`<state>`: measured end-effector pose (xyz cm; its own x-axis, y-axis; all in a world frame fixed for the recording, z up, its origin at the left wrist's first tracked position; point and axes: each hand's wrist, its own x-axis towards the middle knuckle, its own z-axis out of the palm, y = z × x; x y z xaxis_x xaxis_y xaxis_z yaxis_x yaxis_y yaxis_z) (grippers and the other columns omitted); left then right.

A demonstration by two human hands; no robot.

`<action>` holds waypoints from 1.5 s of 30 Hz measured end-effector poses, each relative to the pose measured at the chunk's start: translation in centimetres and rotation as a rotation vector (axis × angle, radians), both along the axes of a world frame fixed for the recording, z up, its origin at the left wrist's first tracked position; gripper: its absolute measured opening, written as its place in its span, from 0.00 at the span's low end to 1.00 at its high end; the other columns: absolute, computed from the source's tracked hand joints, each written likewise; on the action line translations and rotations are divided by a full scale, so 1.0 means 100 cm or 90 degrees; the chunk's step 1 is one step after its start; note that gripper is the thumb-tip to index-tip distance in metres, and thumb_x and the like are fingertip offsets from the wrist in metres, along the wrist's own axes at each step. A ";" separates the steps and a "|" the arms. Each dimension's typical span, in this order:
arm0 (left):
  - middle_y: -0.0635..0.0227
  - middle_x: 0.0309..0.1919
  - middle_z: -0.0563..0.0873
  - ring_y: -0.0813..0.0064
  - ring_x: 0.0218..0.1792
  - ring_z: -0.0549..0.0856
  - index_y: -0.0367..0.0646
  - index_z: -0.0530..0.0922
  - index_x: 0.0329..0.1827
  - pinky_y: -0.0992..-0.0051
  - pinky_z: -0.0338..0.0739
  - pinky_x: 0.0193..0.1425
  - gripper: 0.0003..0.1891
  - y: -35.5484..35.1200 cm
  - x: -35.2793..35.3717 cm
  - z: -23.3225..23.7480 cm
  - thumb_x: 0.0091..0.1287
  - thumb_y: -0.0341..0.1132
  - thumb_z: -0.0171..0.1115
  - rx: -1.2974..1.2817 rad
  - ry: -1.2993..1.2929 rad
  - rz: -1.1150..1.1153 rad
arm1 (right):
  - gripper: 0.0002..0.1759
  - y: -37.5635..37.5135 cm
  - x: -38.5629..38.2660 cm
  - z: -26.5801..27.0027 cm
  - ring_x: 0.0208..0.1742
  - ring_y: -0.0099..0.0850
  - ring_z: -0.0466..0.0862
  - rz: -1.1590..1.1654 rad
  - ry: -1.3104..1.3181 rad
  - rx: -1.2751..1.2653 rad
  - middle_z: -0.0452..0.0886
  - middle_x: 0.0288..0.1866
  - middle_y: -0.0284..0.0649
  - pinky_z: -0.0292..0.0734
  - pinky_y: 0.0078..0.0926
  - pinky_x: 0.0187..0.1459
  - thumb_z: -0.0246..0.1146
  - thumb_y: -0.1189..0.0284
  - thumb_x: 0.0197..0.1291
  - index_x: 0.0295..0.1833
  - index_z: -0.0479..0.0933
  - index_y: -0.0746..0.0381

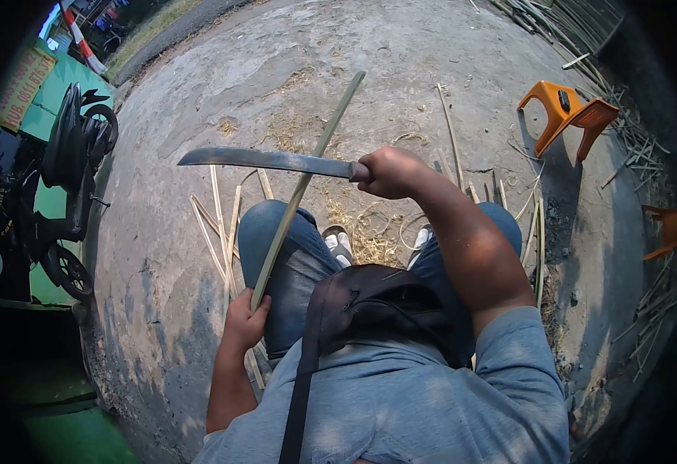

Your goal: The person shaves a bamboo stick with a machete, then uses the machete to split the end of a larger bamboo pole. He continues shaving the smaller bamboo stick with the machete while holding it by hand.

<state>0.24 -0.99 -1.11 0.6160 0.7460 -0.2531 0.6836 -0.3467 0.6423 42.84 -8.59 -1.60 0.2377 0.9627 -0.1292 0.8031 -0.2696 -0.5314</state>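
Closest in, the left hand [244,321] is closed around the lower end of a long bamboo strip [304,201], low beside the left thigh [280,247] and just left of the black bag [377,301] slung across the person's front. From that grip the strip's long axis runs up and away to the right, over the knee, and its free tip ends well beyond both hands. Farther out, the right hand [389,172] is clenched on the handle of a machete [265,159], the arm stretched forward above the right knee. The blade lies nearly level and points left from that hand, crossing the strip about midway along it; whether the edge touches the bamboo or sits just over it I cannot tell. So the strip lies between the hands, gripped by the nearer left one and crossed by the tool in the farther right one. Beneath the crossing, shoes [338,241] and curled shavings [373,228] rest on the concrete ground [431,62], and loose strips [219,216] lie left of the knee. Far beyond the right hand stands an orange stool [566,112]; far left of the blade, a parked motorcycle [68,170]
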 end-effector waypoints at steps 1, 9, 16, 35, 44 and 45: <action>0.57 0.25 0.83 0.66 0.27 0.82 0.34 0.80 0.42 0.65 0.75 0.35 0.17 0.001 -0.001 0.000 0.77 0.43 0.66 0.000 0.002 -0.002 | 0.12 0.000 0.000 0.000 0.43 0.44 0.90 0.000 -0.001 -0.001 0.90 0.39 0.42 0.84 0.43 0.47 0.74 0.59 0.61 0.45 0.87 0.53; 0.57 0.25 0.82 0.66 0.27 0.82 0.34 0.80 0.42 0.64 0.75 0.34 0.17 0.001 -0.001 -0.002 0.78 0.44 0.66 0.014 -0.002 -0.010 | 0.13 0.003 -0.001 0.002 0.49 0.43 0.91 0.000 -0.018 -0.056 0.91 0.45 0.40 0.85 0.42 0.52 0.73 0.57 0.63 0.50 0.89 0.48; 0.58 0.24 0.82 0.68 0.27 0.81 0.34 0.80 0.41 0.65 0.75 0.34 0.17 0.001 -0.001 -0.002 0.77 0.43 0.66 -0.009 -0.010 -0.001 | 0.14 0.002 -0.001 0.002 0.49 0.42 0.91 -0.002 -0.012 -0.043 0.91 0.45 0.40 0.85 0.41 0.52 0.73 0.56 0.63 0.50 0.89 0.48; 0.58 0.25 0.83 0.69 0.27 0.82 0.34 0.80 0.42 0.65 0.75 0.35 0.17 0.002 -0.001 -0.002 0.78 0.43 0.66 0.005 -0.007 -0.010 | 0.13 0.003 -0.002 0.001 0.48 0.43 0.91 -0.002 -0.025 -0.030 0.91 0.43 0.41 0.85 0.42 0.51 0.73 0.55 0.63 0.48 0.88 0.49; 0.57 0.24 0.83 0.65 0.27 0.83 0.35 0.80 0.41 0.64 0.75 0.34 0.17 -0.001 0.001 -0.001 0.77 0.44 0.66 0.022 -0.016 -0.006 | 0.13 -0.009 -0.005 0.030 0.48 0.44 0.91 -0.020 -0.086 -0.032 0.91 0.42 0.41 0.86 0.45 0.51 0.73 0.55 0.63 0.48 0.88 0.49; 0.57 0.24 0.83 0.65 0.27 0.83 0.35 0.80 0.41 0.63 0.75 0.34 0.18 -0.001 0.001 0.000 0.77 0.44 0.66 0.025 -0.005 -0.007 | 0.13 -0.008 -0.002 0.031 0.48 0.44 0.91 -0.029 -0.096 -0.048 0.91 0.43 0.41 0.86 0.45 0.51 0.73 0.56 0.63 0.49 0.88 0.49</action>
<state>0.31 -1.11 -1.12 0.6257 0.7490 -0.2180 0.6745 -0.3791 0.6335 42.61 -9.44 1.47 0.3030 0.9393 -0.1607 0.8580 -0.3423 -0.3830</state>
